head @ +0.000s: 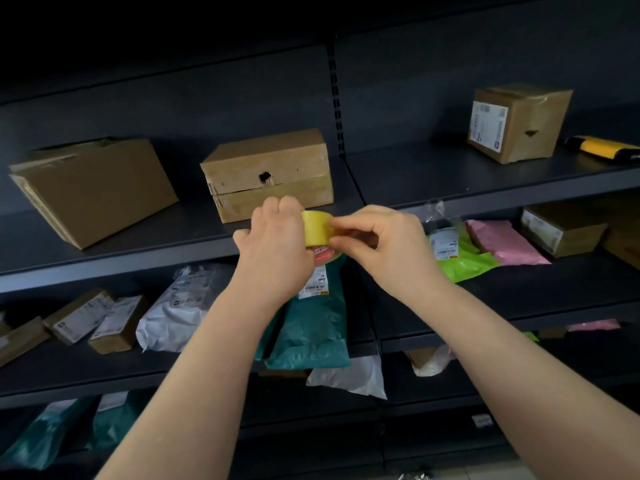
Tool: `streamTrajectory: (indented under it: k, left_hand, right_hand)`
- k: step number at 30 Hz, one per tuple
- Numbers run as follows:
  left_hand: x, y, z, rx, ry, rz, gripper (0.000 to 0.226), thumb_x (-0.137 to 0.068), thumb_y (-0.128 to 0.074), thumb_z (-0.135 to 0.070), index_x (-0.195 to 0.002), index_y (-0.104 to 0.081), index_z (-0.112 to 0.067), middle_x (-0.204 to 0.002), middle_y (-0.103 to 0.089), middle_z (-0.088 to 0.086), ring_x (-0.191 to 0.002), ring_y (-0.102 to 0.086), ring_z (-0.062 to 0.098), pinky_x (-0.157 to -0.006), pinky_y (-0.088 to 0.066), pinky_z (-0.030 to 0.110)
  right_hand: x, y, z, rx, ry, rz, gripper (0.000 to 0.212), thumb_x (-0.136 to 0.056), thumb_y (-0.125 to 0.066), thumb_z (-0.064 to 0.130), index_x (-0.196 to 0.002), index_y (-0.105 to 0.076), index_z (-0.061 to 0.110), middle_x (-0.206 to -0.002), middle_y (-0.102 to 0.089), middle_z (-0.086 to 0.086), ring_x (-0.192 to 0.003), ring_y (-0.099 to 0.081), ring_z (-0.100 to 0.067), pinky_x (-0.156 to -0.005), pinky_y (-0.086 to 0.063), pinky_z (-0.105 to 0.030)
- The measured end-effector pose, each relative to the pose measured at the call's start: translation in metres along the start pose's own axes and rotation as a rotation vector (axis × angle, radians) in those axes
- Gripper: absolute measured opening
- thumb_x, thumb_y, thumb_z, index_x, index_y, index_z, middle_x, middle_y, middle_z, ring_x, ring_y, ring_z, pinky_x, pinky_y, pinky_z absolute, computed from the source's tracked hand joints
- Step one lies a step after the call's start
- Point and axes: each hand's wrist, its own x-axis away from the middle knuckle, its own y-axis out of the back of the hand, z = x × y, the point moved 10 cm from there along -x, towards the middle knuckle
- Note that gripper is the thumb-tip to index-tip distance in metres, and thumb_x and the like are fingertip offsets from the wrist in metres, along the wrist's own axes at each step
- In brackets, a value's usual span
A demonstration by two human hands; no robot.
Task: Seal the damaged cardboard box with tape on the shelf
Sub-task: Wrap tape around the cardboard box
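Tape (317, 229) in left hand (277, 245), perhaps right hand (382, 244)

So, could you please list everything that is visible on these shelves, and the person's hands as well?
box with a hole: one, brown, upper shelf, middle
other big boxes: two, brown, upper shelf, left and right
tool: one, yellow and black, upper shelf, far right
small boxes: at least four, brown, middle shelf, both ends
mail bags: several, white, teal, green, pink, middle and lower shelves
shelf: dark grey, several levels
tape roll: one, yellow, between the hands
left hand: grips the tape roll
right hand: pinches the tape roll's outer face
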Motion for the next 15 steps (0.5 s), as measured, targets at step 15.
streamTrajectory:
  k: [15]
  left_hand:
    - [0.008, 0.004, -0.017, -0.209, -0.071, -0.11, 0.034, -0.081, -0.062, -0.009, -0.109, -0.043, -0.014, -0.101, -0.031, 0.0, -0.107, -0.043, 0.026, -0.08, -0.022, 0.039]
  right_hand:
    - [0.001, -0.029, 0.006, 0.493, -0.038, 0.246, 0.003, -0.096, -0.05, 0.015, -0.099, -0.048, 0.017, -0.098, -0.047, 0.001, -0.081, -0.048, -0.019, -0.065, -0.032, -0.033]
